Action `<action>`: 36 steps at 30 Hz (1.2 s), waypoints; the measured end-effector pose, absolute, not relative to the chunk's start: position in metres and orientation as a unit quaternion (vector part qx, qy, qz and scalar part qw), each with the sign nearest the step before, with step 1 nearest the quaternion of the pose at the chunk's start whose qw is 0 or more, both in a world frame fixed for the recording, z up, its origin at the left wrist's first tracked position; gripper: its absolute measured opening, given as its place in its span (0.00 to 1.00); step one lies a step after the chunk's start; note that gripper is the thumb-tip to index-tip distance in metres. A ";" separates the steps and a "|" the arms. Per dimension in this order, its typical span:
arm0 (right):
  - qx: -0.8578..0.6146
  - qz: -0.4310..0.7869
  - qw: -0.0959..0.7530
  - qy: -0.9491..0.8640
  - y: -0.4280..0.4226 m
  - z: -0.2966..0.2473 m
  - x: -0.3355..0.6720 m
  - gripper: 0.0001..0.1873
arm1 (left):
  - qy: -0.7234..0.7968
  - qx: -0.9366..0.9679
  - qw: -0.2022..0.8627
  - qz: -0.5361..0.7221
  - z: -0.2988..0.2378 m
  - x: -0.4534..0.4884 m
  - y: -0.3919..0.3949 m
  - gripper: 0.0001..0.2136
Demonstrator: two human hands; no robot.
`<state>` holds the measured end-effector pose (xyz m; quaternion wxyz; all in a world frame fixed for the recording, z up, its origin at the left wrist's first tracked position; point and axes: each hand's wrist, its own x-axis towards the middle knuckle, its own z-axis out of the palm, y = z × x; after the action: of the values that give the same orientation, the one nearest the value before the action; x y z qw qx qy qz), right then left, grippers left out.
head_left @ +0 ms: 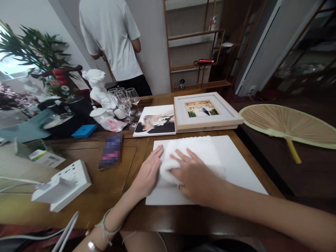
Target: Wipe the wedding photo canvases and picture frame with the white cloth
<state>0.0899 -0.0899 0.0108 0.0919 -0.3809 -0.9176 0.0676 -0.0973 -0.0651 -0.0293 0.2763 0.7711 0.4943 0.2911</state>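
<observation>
Item 1: left hand [149,168], palm down at the left edge of a white board [241,168]; fingers straight, close together, pointing away from the body; 1 cord bracelet [105,227] above the wrist.

Item 2: right hand [199,175], reaching in from the right across the board; fingers spread and slightly bent on top of a white cloth [168,171]; ring visible. Whether thumb and fingers pinch the cloth cannot be told.

Item 3: said cloth, on the left part of the board, bunched beneath the right hand, just beside the left; its far part laid flatter.

Item 4: said board, flat on a brown wooden table [126,154], near side towards the wearer.

Item 5: 1 unframed photo print [162,127] and 1 framed picture [207,122], side by side beyond the board.

Markings: dark purple packet [111,148], left of the board, pixelated, lettering unreadable; small white-and-green box [47,158], far left, print too small to read; white power strip [76,178], near that box, wording indistinct.
</observation>
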 end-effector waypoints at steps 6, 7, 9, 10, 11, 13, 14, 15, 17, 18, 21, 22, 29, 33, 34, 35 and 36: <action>-0.202 0.127 0.087 -0.967 -0.118 0.014 0.085 0.15 | 0.461 0.769 0.293 0.333 -0.026 -0.097 -0.067 0.21; -0.180 0.141 0.083 -0.970 -0.120 0.016 0.090 0.16 | 0.457 0.774 0.291 0.329 -0.026 -0.097 -0.068 0.21; -0.159 0.176 0.079 -0.968 -0.121 0.022 0.103 0.19 | 0.454 0.786 0.277 0.314 -0.027 -0.096 -0.069 0.20; -0.162 0.198 0.078 -0.964 -0.119 0.025 0.110 0.20 | 0.456 0.792 0.268 0.304 -0.027 -0.095 -0.069 0.20; -0.173 0.224 0.079 -0.956 -0.116 0.028 0.117 0.20 | 0.459 0.798 0.260 0.292 -0.028 -0.095 -0.069 0.20; -0.227 0.278 0.092 -0.929 -0.107 0.035 0.132 0.15 | 0.463 0.807 0.245 0.275 -0.029 -0.094 -0.069 0.19; -0.266 0.300 0.110 -0.909 -0.101 0.039 0.138 0.11 | 0.461 0.811 0.238 0.270 -0.030 -0.094 -0.069 0.19; -0.306 0.316 0.142 -0.887 -0.094 0.044 0.144 0.07 | 0.459 0.816 0.233 0.265 -0.031 -0.094 -0.068 0.18; -0.376 0.317 0.241 -0.836 -0.077 0.053 0.151 0.11 | 0.456 0.821 0.223 0.260 -0.032 -0.093 -0.068 0.18; -0.398 0.297 0.297 -0.816 -0.068 0.057 0.152 0.13 | 0.456 0.823 0.219 0.258 -0.032 -0.093 -0.067 0.18; -0.393 0.191 0.367 -0.821 -0.041 0.064 0.141 0.09 | 0.460 0.824 0.212 0.254 -0.033 -0.093 -0.066 0.18; -0.378 0.154 0.347 -0.844 -0.033 0.064 0.132 0.08 | 0.459 0.825 0.211 0.254 -0.033 -0.093 -0.066 0.19; -0.315 0.124 0.064 -0.939 -0.001 0.047 0.068 0.07 | 0.452 0.829 0.208 0.256 -0.028 -0.092 -0.067 0.18; -0.359 0.110 0.023 -0.926 -0.002 0.050 0.074 0.07 | 0.467 0.823 0.206 0.251 -0.030 -0.093 -0.067 0.18; -0.368 0.106 0.023 -0.924 -0.003 0.051 0.081 0.07 | 0.469 0.822 0.207 0.249 -0.031 -0.093 -0.067 0.18; -0.379 0.102 0.021 -0.919 -0.004 0.051 0.089 0.08 | 0.468 0.822 0.209 0.247 -0.031 -0.093 -0.067 0.18; -0.392 0.099 0.019 -0.914 -0.006 0.050 0.099 0.09 | 0.468 0.823 0.209 0.245 -0.031 -0.093 -0.067 0.18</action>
<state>0.0989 -0.0057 0.0503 0.0187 -0.3922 -0.9143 0.0990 -0.0929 -0.0666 -0.0313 0.2089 0.8231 0.4675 0.2455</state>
